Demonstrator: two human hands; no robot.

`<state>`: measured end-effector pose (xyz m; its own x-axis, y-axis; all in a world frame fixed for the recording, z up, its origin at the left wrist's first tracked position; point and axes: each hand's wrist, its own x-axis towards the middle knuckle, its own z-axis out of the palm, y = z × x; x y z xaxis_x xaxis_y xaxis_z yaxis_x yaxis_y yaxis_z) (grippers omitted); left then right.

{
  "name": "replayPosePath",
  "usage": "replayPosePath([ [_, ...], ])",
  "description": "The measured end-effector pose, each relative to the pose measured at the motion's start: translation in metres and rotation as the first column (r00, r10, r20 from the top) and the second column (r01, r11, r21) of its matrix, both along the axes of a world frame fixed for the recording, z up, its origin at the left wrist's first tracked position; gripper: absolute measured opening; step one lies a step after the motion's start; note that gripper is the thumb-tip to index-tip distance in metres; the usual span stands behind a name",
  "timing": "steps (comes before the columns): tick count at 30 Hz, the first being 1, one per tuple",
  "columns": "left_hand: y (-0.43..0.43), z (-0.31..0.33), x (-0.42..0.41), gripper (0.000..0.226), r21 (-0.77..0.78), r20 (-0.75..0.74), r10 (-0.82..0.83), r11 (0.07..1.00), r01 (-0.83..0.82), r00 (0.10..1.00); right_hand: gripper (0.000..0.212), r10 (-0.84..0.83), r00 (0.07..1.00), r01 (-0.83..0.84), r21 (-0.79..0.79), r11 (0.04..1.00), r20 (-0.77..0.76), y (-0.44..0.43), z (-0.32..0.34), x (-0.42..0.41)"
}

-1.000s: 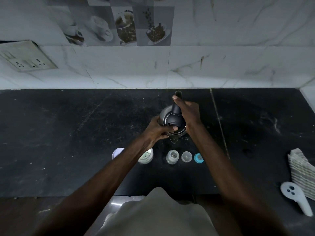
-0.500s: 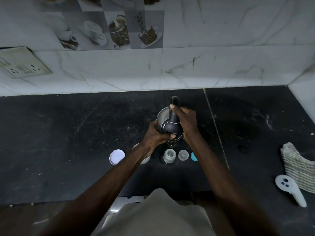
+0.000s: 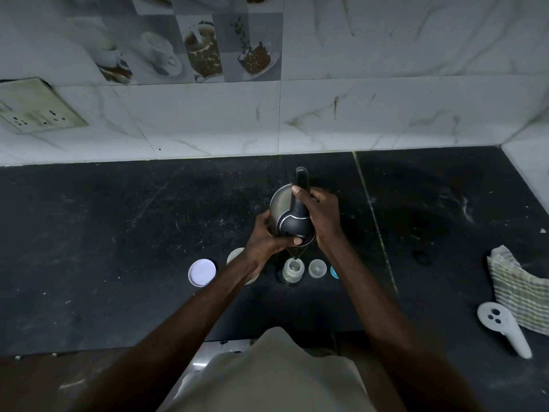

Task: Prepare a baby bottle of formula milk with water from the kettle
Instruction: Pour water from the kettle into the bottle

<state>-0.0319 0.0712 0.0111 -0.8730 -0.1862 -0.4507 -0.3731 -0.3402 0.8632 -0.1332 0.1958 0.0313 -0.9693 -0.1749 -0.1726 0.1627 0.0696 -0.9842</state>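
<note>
steel kettle tilted over open bottle

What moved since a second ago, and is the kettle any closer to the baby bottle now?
The kettle has tipped forward and come down, so its spout now hangs just above the open bottle. Nothing was taken or let go: the right hand still grips the handle and the left hand still holds the body. The bottle, clear cap and white lid stayed put.
</note>
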Motion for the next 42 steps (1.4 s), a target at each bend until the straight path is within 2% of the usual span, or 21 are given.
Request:
replayPosePath([
  [3,0.000,-0.001,0.001,0.099,-0.011,-0.011,0.001,1.000,-0.002,1.000,0.029,0.006,1.000,-0.006,-0.007,1.000,-0.013,-0.001,0.001,0.001],
  [8,-0.001,-0.006,0.002,0.108,-0.039,-0.015,-0.014,0.999,0.013,1.000,0.030,0.007,0.999,-0.008,-0.003,1.000,-0.035,0.001,0.001,0.003],
  [16,-0.002,-0.013,0.003,0.104,-0.061,-0.017,-0.021,0.998,0.020,1.000,0.020,0.011,0.998,-0.012,-0.023,1.000,-0.054,0.002,-0.001,0.004],
  [23,-0.001,-0.014,0.005,0.108,-0.078,-0.025,-0.022,0.997,0.020,0.999,0.032,0.012,0.998,-0.012,-0.003,1.000,-0.056,0.003,-0.004,0.004],
  [42,0.001,-0.018,0.006,0.105,-0.080,-0.029,-0.021,0.997,0.019,0.999,0.016,0.045,0.996,-0.043,0.035,0.998,-0.078,0.005,0.000,0.006],
])
